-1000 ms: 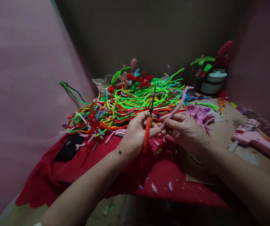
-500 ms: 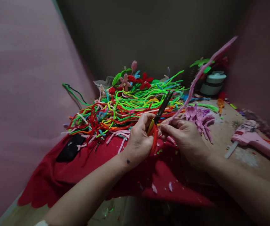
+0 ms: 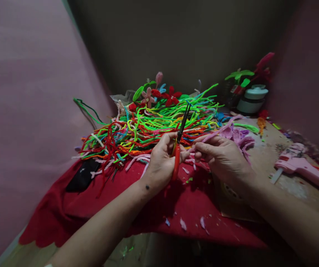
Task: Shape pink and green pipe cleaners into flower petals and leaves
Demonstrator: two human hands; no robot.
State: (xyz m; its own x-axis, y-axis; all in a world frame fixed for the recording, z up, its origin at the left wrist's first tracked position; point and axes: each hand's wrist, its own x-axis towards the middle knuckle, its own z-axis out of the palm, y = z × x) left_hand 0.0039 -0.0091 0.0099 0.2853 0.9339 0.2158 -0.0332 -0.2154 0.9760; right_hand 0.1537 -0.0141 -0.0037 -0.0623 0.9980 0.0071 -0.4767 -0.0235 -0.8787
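My left hand [image 3: 160, 157] is closed around a pair of scissors [image 3: 177, 157] with orange-red handles; their dark blades point up and away. Close beside it, my right hand [image 3: 222, 155] pinches a fuzzy pink pipe cleaner [image 3: 213, 134] between thumb and fingers. One end of the pipe cleaner runs off to the upper right, over a purple-pink bunch of bent petals [image 3: 233, 133]. Its other end reaches toward my left fingertips; whether they grip it I cannot tell. Behind both hands lies a heap of coloured pipe cleaners [image 3: 159, 120].
Finished fuzzy flowers [image 3: 171, 96] lie on the heap's far side. A pink hot glue gun [image 3: 295, 161] rests at the right, near a lidded jar [image 3: 252, 99]. A black flat object [image 3: 83, 175] lies at left on the red cloth [image 3: 114, 204], which carries pink scraps.
The pink pipe cleaner has swung down from standing high to lying low toward the right. The scissors have shifted slightly left and turned more upright. My hands have parted a little.
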